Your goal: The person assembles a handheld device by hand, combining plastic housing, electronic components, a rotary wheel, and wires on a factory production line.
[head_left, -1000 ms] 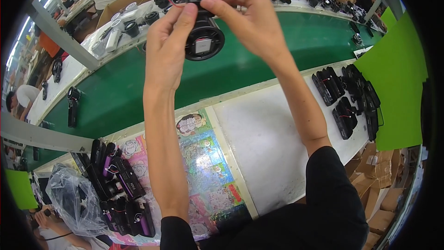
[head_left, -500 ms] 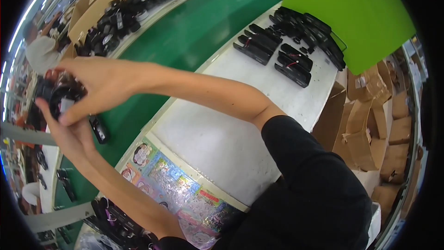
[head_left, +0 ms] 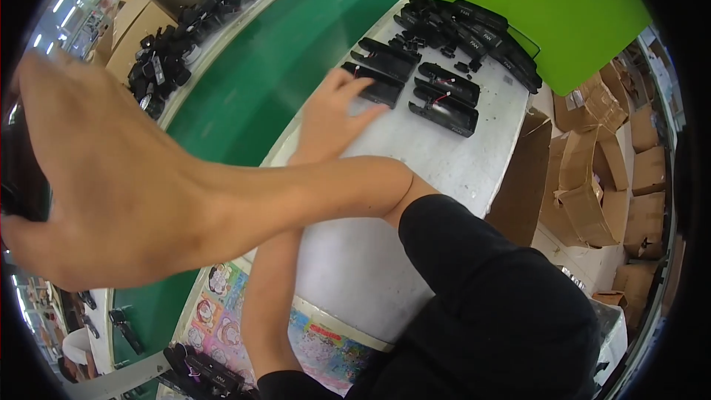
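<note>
— Did you see that? A moment ago both bare hands were together on one piece, off to the left

— I did, and now they've parted. The right hand (head_left: 111,185) alone has the dark, glossy, rounded piece (head_left: 18,159), out at the far left edge of the view, its arm crossing over the other

— Are the fingers tight on it?

— Thumb below, fingers above, closed about it as far as I can make out; the tips run out of sight

— And the left hand (head_left: 329,115)?

— It has gone across, under the right forearm, to a black, trough-shaped plastic shell (head_left: 391,95) on the smooth white tabletop (head_left: 352,267). Thumb and fingers stand apart over the shell's near-left side; whether they touch it, I can't tell

— So the work is split over two things at once

— That's how I'd judge it: one piece kept in hand, the other hand free for the shell

— How does that shell lie?

— Long axis aslant, from far left to near right, roughly in line with the black plastic shells with thin red wires (head_left: 452,120) just beside it. The hand covers part, so I can't say which end is its front

— And the dark piece?

— Too cut off and blurred to give it a direction or a long axis
</note>
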Demonstrator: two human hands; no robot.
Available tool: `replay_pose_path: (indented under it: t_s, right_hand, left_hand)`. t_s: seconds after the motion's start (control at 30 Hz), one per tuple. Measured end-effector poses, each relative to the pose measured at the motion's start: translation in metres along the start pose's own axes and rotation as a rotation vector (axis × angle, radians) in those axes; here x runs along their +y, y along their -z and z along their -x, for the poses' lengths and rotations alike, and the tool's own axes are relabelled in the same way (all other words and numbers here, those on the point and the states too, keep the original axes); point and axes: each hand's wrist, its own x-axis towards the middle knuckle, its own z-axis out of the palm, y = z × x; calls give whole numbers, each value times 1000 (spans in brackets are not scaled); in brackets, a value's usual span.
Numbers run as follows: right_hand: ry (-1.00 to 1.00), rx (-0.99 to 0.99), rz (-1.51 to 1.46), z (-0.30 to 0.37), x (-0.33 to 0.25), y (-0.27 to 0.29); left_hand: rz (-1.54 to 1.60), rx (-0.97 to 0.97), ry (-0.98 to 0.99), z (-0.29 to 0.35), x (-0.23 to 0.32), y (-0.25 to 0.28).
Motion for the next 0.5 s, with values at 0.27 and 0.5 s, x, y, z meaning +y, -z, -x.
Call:
replay_pose_path:
  t_s: [0.27, 0.5]
  right_hand:
    - [-1, -23, 28, -12, -3, 28]
    - [-97, -35, -100, -46, 26, 65]
  left_hand:
    - [-75, -47, -59, 19, 3, -28]
    - [-177, -145, 51, 93, 31, 79]
